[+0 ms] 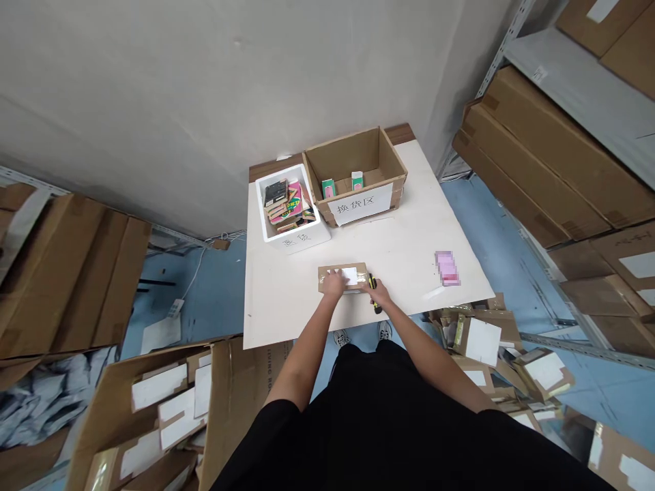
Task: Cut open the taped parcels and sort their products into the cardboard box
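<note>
The person's left hand is lying flat-fingered on a taped cardboard parcel, its tape uncut as far as shows, on the white table, while the right hand is gripping a yellow-black utility knife at the parcel's edge

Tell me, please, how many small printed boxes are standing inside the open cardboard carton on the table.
2. In the carton, a green-and-pink box stands on the left and a paler one right of centre; more may be hidden behind the front wall.

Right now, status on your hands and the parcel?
Left hand flat on taped cardboard parcel. Right hand holding yellow-black utility knife at its edge. Pink packet off right, apart.
</note>
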Action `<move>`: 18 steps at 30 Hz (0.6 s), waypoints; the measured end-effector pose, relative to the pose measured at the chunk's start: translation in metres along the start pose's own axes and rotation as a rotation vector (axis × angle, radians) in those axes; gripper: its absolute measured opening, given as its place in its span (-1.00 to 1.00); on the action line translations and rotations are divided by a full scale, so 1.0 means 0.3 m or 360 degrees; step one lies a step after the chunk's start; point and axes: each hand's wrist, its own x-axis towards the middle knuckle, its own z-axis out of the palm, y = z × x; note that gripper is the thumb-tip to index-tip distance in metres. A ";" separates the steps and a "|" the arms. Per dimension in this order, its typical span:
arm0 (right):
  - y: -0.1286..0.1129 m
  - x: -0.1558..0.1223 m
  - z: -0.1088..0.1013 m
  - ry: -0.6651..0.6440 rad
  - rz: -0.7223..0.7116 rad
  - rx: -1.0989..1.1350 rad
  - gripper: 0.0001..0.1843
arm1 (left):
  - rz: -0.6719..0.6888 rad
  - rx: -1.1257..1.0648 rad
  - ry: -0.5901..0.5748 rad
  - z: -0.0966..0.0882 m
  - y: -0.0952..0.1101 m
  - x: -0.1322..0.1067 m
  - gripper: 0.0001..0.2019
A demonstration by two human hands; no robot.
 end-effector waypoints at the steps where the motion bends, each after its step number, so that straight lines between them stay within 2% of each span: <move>1: -0.005 0.001 0.047 0.0083 0.0046 0.0030 -0.49 | 0.0050 -0.0019 0.0010 -0.020 -0.027 0.012 -0.36; 4: -0.026 0.018 0.145 0.0282 0.0167 0.0110 -0.46 | 0.0198 -0.0062 0.0008 -0.051 -0.096 0.025 -0.27; 6: -0.052 0.045 0.168 0.0341 0.0168 0.0065 -0.45 | 0.0122 -0.0091 -0.0010 -0.043 -0.122 0.013 -0.25; 9: -0.114 0.104 0.163 0.0359 0.0084 -0.0125 -0.45 | -0.0149 -0.0149 -0.0007 0.001 -0.139 -0.026 -0.19; 11: -0.162 0.146 0.155 0.0360 0.0050 -0.0230 -0.46 | -0.0250 -0.0218 -0.0038 0.044 -0.146 -0.059 -0.09; 15: -0.231 0.197 0.159 0.0404 0.0008 -0.0294 -0.47 | -0.0293 -0.0401 -0.0050 0.130 -0.155 -0.110 0.08; 18: -0.234 0.181 0.179 0.0270 0.0001 -0.0060 -0.54 | -0.0285 -0.0498 -0.0029 0.161 -0.178 -0.118 0.04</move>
